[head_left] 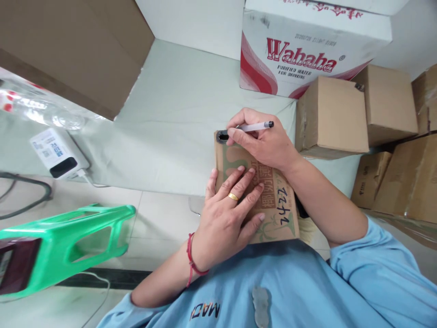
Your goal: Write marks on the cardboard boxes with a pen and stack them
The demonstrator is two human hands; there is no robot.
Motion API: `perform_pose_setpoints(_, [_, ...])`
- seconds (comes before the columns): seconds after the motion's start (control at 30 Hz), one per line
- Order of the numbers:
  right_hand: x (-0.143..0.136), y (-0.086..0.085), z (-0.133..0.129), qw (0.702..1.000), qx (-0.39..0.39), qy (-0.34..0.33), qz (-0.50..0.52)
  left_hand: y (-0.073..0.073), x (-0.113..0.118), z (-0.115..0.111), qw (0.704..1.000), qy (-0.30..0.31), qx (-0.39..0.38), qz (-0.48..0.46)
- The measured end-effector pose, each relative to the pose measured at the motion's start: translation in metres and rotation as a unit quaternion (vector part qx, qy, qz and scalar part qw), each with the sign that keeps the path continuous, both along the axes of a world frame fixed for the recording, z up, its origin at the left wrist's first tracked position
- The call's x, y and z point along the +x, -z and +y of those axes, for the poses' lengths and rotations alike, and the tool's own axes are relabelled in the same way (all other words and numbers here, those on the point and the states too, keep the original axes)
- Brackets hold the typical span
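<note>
A brown cardboard box [288, 228], printed with green palm trees and Chinese characters and hand-marked "2422", rests at the front edge of the pale green surface against my body. My left hand [232, 205], with a gold ring and a red cord bracelet, lies flat on it with fingers spread. In my right hand [269, 146] is a white pen [254, 126] with a black end, pinched between thumb and fingers. Its tip is hidden behind the fingers, near a dark patch with a rough black rim [222, 136] at the box's far left corner.
A Wahaha water carton [307, 54] stands at the back right beside several plain cardboard boxes [341, 114]. At left are a large brown carton [71, 50], plastic-wrapped bottles [51, 107], a white device with a cable [58, 152], and a green plastic stool [61, 250] below.
</note>
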State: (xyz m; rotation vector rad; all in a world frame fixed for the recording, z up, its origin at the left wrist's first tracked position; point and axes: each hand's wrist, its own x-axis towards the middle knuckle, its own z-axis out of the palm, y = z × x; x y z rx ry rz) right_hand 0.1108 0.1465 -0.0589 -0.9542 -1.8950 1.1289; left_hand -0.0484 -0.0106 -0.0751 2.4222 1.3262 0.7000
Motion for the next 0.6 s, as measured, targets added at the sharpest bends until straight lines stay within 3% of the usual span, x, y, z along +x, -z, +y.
perform_pose_setpoints(0.43, [0.0001, -0.0009, -0.0016, 1.0, 0.006, -0.018, 0.009, 0.0007, -0.0003, 0.0, 1.0, -0.001, 0.007, 0.003])
perform_pose_setpoints(0.6, [0.0059, 0.0015, -0.0049, 0.992, 0.04, 0.082, 0.092, -0.0002, -0.0008, 0.0015, 1.0, 0.0, 0.003, 0.009])
